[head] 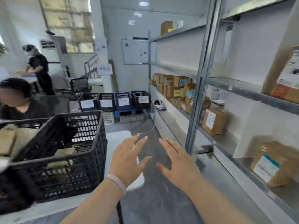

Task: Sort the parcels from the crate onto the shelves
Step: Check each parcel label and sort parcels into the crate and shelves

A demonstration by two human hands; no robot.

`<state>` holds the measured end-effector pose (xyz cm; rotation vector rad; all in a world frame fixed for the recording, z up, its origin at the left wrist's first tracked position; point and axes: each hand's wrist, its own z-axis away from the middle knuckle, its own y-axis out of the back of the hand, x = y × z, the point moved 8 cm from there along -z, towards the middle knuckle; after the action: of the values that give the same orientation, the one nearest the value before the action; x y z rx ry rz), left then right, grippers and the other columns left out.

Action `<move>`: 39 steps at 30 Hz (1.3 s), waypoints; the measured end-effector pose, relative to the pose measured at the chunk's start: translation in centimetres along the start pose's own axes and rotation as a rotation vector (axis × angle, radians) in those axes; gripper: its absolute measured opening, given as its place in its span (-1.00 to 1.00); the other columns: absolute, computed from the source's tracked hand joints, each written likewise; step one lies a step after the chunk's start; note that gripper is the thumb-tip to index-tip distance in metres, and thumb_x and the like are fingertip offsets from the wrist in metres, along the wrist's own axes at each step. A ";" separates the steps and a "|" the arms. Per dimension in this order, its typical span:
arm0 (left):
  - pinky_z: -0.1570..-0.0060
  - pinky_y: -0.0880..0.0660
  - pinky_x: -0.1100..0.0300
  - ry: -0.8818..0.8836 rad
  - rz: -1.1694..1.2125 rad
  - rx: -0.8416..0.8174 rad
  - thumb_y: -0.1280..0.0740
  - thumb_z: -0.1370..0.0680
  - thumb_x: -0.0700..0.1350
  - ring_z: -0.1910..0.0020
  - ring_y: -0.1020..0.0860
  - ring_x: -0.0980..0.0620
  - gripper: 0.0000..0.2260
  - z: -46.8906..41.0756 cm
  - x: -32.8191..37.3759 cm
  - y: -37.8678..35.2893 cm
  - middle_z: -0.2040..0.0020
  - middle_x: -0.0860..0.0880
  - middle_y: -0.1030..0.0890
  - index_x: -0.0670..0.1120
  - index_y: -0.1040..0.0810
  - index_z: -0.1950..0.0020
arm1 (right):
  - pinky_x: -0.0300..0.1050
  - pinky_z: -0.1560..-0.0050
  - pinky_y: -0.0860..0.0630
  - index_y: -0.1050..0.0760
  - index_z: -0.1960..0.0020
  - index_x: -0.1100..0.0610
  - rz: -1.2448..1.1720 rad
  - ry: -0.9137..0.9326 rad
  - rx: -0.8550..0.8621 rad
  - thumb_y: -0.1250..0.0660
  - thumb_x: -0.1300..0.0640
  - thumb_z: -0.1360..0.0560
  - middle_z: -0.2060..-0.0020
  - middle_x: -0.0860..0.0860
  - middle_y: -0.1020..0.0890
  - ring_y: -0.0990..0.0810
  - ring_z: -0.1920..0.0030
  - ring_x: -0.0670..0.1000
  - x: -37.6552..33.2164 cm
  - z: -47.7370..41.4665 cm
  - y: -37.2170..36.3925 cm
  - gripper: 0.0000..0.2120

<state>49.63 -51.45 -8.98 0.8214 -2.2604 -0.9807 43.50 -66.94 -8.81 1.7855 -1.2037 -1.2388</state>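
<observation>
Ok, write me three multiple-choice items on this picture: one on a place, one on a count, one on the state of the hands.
1. Where does the big black crate stand? A) on the white table, at the left; B) on the bottom shelf; C) on the floor by the stairs.
2. How many labelled crates stand in the row on the floor at the back? A) two; B) four; C) six.
3. What are the left hand and right hand doing? A) gripping the crate; B) carrying a parcel; C) both open, holding nothing.
Answers: 1 A, it sits on the table at the left; 2 B, four white labels show side by side; 3 C, fingers spread, nothing in them.
</observation>
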 end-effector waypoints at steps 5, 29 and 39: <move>-0.31 -0.45 -0.04 0.177 -0.128 -0.060 -0.16 -0.51 0.31 -0.40 -0.41 -0.03 -0.43 2.7 -13.5 3.6 -0.45 0.01 -0.42 0.12 -0.36 -0.48 | -0.21 -0.46 -0.02 0.08 -0.55 -0.19 -0.087 0.126 -0.054 -0.19 -0.22 -0.55 -0.54 -0.19 0.02 0.04 -0.52 -0.14 -10.2 -7.5 -7.9 -0.32; -0.50 -0.17 -0.06 0.919 -0.244 -0.412 -0.23 -0.57 0.25 -0.56 -0.09 -0.05 -0.40 2.7 -47.6 2.3 -0.58 0.05 -0.13 0.22 -0.12 -0.56 | -0.15 -0.45 -0.08 -0.05 -0.55 -0.08 -0.407 0.261 -0.489 -0.24 -0.12 -0.56 -0.51 -0.15 -0.15 -0.08 -0.50 -0.12 -24.2 -33.2 -32.1 -0.36; -0.40 -0.34 -0.05 1.054 -0.084 -0.703 -0.32 -0.54 0.15 -0.45 -0.29 -0.12 -0.39 3.7 -57.3 -3.7 -0.49 -0.02 -0.30 0.12 -0.22 -0.55 | -0.09 -0.24 -0.46 -0.17 -0.52 -0.02 -0.360 -0.021 -0.805 -0.32 -0.13 -0.49 -0.41 -0.03 -0.36 -0.43 -0.31 0.01 -25.9 -36.1 -47.2 -0.33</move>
<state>86.68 -11.32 -27.18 0.8176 -0.9110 -0.9493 88.94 -25.13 -28.53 1.3837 -0.2833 -1.6385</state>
